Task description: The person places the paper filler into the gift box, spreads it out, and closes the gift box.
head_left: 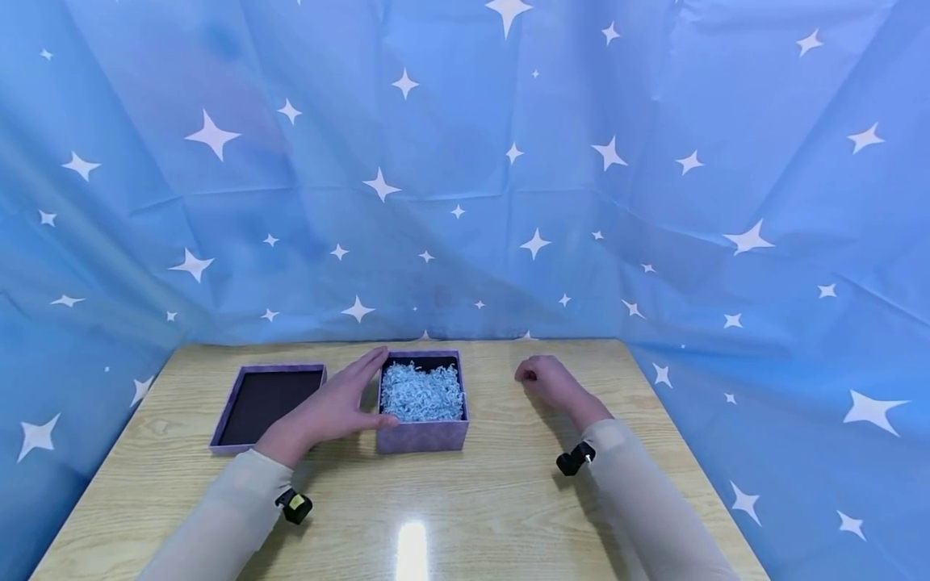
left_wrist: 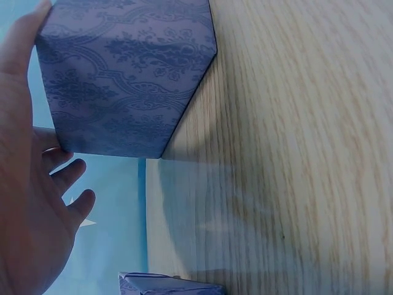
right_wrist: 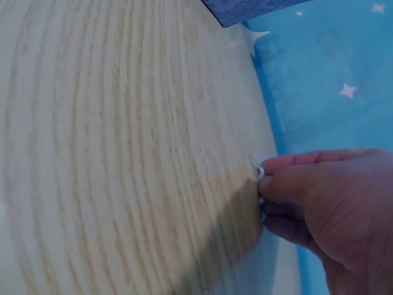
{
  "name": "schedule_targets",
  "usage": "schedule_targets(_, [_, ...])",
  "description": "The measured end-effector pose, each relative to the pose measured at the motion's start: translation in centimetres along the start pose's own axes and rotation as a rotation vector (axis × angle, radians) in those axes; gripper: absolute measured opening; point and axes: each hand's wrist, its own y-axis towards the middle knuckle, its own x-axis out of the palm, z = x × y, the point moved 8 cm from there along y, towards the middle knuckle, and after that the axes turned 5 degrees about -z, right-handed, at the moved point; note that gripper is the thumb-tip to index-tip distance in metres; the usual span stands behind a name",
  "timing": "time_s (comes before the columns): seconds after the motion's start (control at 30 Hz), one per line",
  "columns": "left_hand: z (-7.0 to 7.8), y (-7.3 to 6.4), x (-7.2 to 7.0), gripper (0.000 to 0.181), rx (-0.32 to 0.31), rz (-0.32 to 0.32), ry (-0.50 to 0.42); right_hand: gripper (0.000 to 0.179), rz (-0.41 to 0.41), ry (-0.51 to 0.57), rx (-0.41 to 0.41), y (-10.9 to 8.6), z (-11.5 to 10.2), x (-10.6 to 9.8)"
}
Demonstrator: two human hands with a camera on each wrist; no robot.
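Purple box is sitting on the counter, holding blue shreds; the left hand is gripping its left side, the right hand is pinching a pale scrap. Likely light and stiff, it is probably favouring opposite-wall holds.

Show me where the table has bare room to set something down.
Bare tabletop lies between the shred-filled box and the right hand, and on the near side of the box, between the sleeves. Left of the box is crowded by the left hand and the lid.
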Motion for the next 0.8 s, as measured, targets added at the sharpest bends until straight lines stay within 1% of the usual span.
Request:
schedule_targets(0.1, [0.0,0.0,0.0,0.124,0.003,0.000,-0.004,0.015,-0.002,0.049,0.019,-0.3,0.3,0.2])
schedule_targets(0.23, [-0.2,0.1,0.2,0.124,0.004,0.001,0.002,0.016,0.001,0.190,0.052,-0.7,0.8,0.6])
schedule_targets(0.33, [-0.2,0.1,0.4,0.125,0.006,0.000,0.008,0.013,0.021,0.281,0.068,-1.0,0.7,0.6])
schedule_targets(0.43, [-0.2,0.1,0.4,0.125,0.005,-0.003,0.007,0.011,0.060,0.324,0.068,-1.2,0.0,0.1])
schedule_targets(0.57, [-0.1,0.1,0.3,0.125,0.004,-0.004,-0.001,0.011,0.121,0.352,0.043,-1.1,-2.2,-1.3])
schedule_targets(0.73, [-0.1,0.1,0.2,0.125,0.002,-0.003,-0.002,0.013,0.152,0.357,-0.003,-0.8,-6.5,-3.0])
schedule_targets(0.8, [-0.1,0.1,0.1,0.124,0.002,-0.003,-0.002,0.014,0.160,0.354,-0.043,-0.5,-8.2,-3.4])
